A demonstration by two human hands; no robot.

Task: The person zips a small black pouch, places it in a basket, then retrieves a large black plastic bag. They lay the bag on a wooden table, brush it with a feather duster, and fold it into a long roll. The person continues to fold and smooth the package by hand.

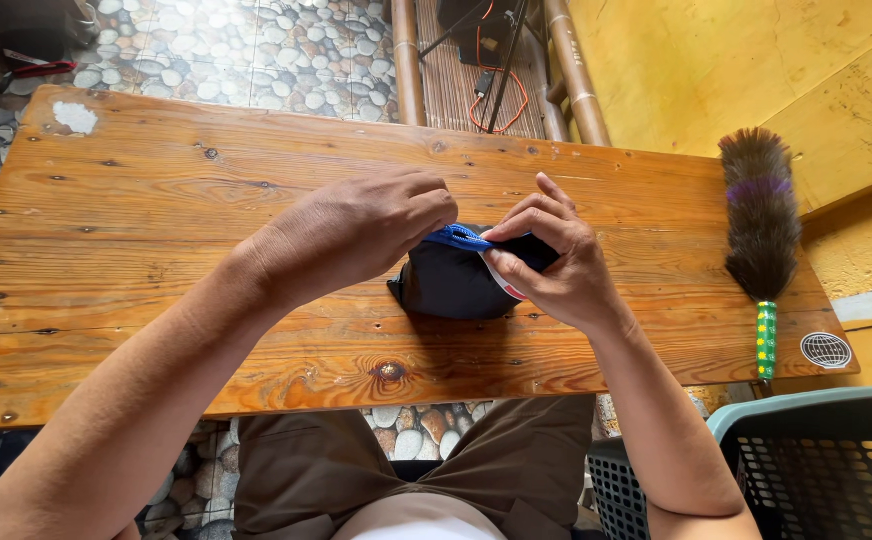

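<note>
A small dark folded cloth bundle (451,285) with a blue band (461,237) along its top and a white-and-red edge lies on the wooden table (156,230). My left hand (356,230) rests over the bundle's left side, fingers curled and pinching the blue band. My right hand (556,265) grips the bundle's right side, thumb and fingers pinching the same band where it meets the dark cloth. Both hands press the bundle against the tabletop near the table's middle.
A feather duster (761,225) with a green spotted handle lies at the table's right end, beside a round sticker (825,349). A dark plastic basket (816,465) stands low at the right. Pebbled floor, a bamboo bench and red cable lie beyond the table.
</note>
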